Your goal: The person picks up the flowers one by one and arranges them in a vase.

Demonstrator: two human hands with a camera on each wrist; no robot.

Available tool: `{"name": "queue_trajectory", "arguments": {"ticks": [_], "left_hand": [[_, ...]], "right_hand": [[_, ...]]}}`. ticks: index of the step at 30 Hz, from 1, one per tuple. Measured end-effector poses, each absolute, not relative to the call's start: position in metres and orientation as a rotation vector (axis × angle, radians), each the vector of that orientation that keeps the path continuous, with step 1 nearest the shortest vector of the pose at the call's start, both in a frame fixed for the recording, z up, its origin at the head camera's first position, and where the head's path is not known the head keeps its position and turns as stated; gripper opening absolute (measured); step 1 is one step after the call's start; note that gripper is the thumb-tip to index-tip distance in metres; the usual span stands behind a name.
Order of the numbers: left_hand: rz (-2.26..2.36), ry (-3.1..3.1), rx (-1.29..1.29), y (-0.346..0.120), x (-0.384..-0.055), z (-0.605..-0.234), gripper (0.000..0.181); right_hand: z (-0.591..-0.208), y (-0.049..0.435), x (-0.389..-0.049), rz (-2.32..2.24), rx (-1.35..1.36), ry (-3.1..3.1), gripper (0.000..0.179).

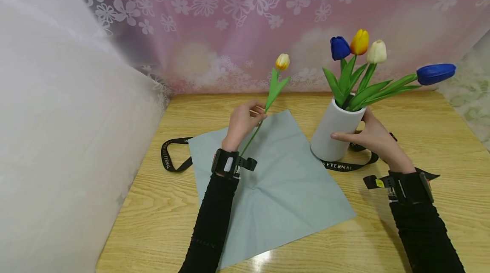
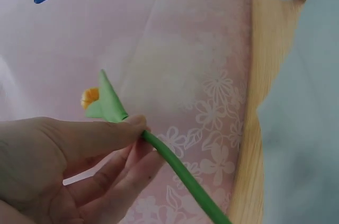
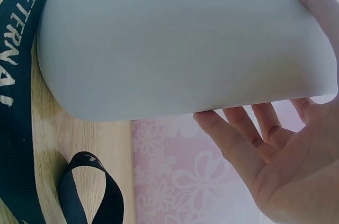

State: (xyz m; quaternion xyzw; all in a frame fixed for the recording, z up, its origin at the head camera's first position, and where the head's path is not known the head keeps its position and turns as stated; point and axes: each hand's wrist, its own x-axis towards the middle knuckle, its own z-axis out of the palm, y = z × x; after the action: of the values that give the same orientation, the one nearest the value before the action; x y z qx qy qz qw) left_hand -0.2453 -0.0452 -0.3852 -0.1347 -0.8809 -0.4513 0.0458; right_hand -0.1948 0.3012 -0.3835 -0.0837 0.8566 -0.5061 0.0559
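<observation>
— Head view first: what is in the white vase [image 1: 334,130]?

— Four tulips: a dark blue one [image 1: 339,47], an orange one [image 1: 360,41] and a cream one [image 1: 377,51] standing up, and a second blue tulip [image 1: 435,73] leaning far out to the vase's right. The vase itself tilts (its base on the wooden table [image 1: 440,137]).

— And the hands?

— The right hand [image 1: 369,135] cups the vase's side, fingers curved against it, thumb across the front. Left of the vase, the left hand [image 1: 242,120] pinches the stem of a single yellow tulip [image 1: 282,61] between thumb and fingers.

— Around the vase?

— A grey-blue paper sheet [image 1: 279,188] lies to its left, and a black printed ribbon [image 1: 170,162] runs beneath both.
</observation>
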Motion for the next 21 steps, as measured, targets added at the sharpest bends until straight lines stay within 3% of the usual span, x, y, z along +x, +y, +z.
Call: {"name": "queue_trajectory", "arguments": {"ticks": [21], "left_hand": [[-1.597,-2.345,-0.492,-0.0366,-0.2452,-0.3773,0.029]], "right_hand": [[-0.3843,0.3025,-0.195,-1.525,-0.269,2.613,0.111]]}}
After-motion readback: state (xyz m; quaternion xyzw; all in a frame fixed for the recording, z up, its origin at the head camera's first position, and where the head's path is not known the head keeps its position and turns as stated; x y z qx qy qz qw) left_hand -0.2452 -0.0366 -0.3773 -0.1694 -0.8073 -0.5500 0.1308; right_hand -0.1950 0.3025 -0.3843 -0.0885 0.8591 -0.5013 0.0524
